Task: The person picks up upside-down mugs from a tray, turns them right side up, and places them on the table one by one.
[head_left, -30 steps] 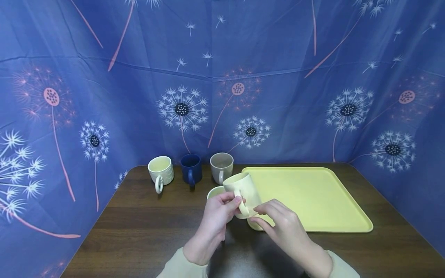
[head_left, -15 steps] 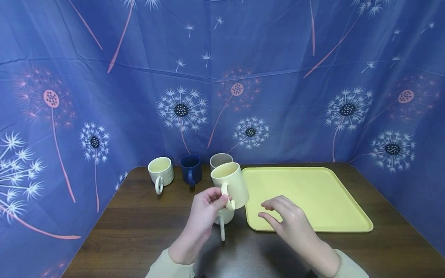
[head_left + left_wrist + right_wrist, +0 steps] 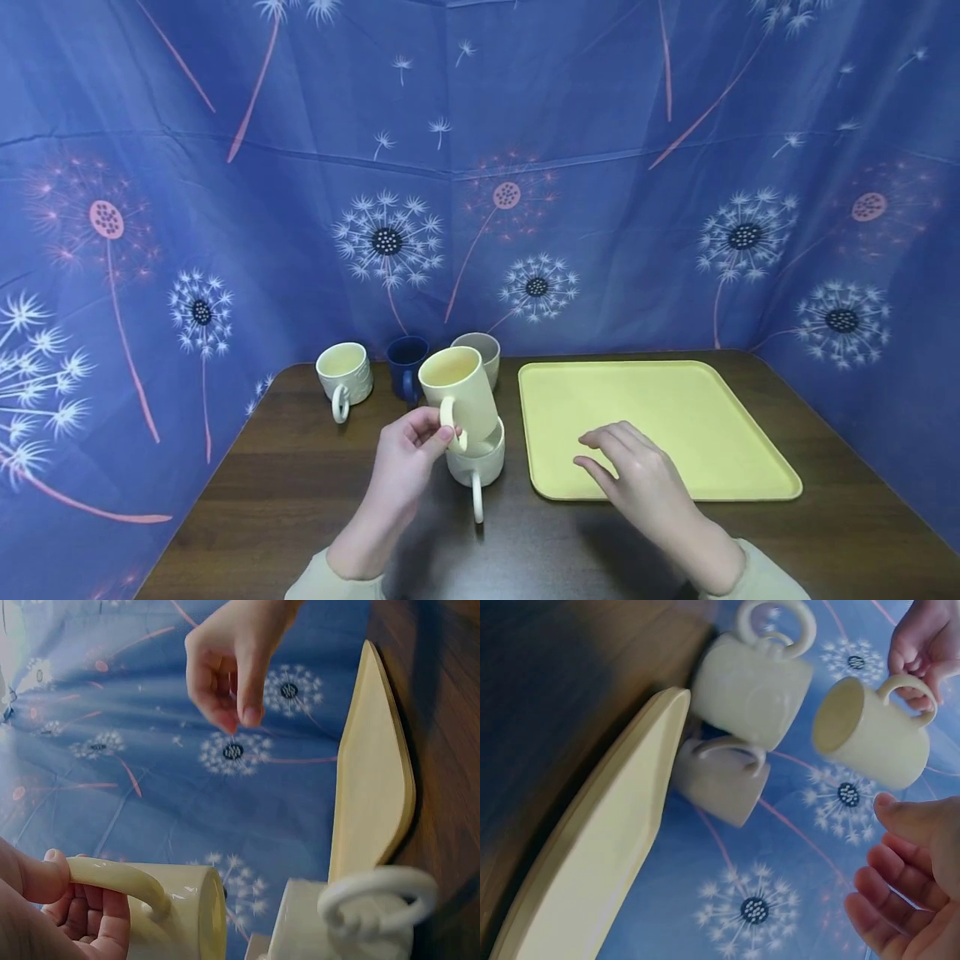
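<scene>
My left hand (image 3: pixel 408 454) grips a pale yellow mug (image 3: pixel 467 396) by its handle, thumb on top. The mug is tilted and held above the table, partly in front of a white mug (image 3: pixel 480 462) that stands with its handle toward me. In the right wrist view the yellow mug (image 3: pixel 877 731) hangs from the fingers of the left hand (image 3: pixel 926 652). My right hand (image 3: pixel 641 475) hovers over the near left part of a yellow tray (image 3: pixel 720 450), its fingers loosely bent and holding nothing.
At the back of the brown table (image 3: pixel 300 492) stand a white textured mug (image 3: pixel 347 375), a dark blue mug (image 3: pixel 405 362) and a grey mug (image 3: pixel 487 354), partly hidden by the held one. A blue dandelion-print cloth (image 3: pixel 615 250) hangs behind the table.
My left hand has carried the yellow mug leftward and up, away from my right hand. The right hand has let go of it and drawn back to the right. The white mug has come into fuller view.
</scene>
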`<state>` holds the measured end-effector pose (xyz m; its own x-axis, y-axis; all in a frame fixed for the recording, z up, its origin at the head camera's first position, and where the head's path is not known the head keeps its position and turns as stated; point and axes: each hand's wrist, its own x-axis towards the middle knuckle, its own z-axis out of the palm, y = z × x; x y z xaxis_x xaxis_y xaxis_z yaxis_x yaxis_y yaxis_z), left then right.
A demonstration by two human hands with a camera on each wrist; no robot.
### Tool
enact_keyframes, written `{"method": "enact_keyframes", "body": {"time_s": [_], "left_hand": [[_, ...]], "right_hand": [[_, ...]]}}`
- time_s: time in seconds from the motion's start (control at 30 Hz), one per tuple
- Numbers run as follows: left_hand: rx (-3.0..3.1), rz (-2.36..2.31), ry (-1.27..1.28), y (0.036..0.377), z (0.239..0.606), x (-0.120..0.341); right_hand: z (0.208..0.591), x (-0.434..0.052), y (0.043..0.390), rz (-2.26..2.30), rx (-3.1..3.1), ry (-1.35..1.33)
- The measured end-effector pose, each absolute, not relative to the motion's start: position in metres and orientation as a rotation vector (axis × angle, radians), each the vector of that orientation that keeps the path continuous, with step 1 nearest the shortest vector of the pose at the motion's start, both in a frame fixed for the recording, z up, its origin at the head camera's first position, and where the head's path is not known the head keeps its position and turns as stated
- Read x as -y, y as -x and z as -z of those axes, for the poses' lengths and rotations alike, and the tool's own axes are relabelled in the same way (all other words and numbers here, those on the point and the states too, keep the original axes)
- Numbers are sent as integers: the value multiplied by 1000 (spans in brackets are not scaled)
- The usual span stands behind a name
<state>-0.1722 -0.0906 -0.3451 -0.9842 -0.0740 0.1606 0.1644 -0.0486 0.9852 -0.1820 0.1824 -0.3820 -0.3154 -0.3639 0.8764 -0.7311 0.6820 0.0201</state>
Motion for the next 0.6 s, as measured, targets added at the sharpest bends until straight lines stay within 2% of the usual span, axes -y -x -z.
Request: {"method": "enact_keyframes", "body": {"time_s": [0.6], "left_hand": [[2132,1911,10,174,360,129]], "right_hand": [[396,-207,184,-325,2072,-784]]}}
